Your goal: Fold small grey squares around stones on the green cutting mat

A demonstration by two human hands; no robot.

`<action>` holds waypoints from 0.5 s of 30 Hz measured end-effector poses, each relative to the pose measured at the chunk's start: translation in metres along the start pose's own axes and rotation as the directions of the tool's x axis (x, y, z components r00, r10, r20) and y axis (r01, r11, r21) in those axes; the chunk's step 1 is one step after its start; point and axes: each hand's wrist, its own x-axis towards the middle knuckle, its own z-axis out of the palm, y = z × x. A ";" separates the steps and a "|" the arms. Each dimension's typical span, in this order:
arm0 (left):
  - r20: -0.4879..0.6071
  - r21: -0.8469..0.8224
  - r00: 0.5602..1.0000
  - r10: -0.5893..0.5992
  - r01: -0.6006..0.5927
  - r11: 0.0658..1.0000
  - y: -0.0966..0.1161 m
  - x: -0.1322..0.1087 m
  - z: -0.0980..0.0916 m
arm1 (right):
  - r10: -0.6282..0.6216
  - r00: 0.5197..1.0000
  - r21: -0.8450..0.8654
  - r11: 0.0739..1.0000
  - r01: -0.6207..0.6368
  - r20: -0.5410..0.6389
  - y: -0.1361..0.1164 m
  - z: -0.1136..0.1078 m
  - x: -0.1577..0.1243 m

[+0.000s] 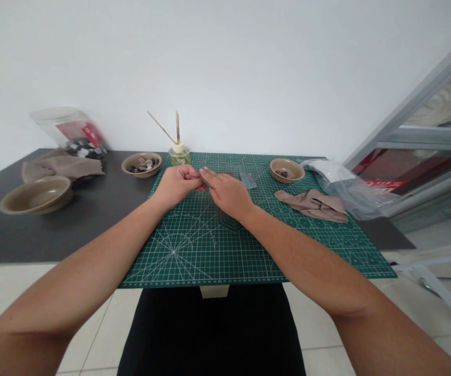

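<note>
Both bare forearms reach forward from the bottom corners and angle inward until the hands meet in the middle. The left hand [177,184] is curled into a loose fist, knuckles up, its fingertips turned toward the other hand. The right hand [227,192] lies palm down, fingers stretched out flat and pointing left, their tips touching the left hand's thumb side. Whether anything is pinched between them cannot be made out.
</note>
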 end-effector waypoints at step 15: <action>0.009 0.070 0.999 0.034 -0.034 0.997 -0.005 0.002 -0.002 | 0.004 1.000 0.016 1.000 -0.004 -0.003 0.002 0.003 0.001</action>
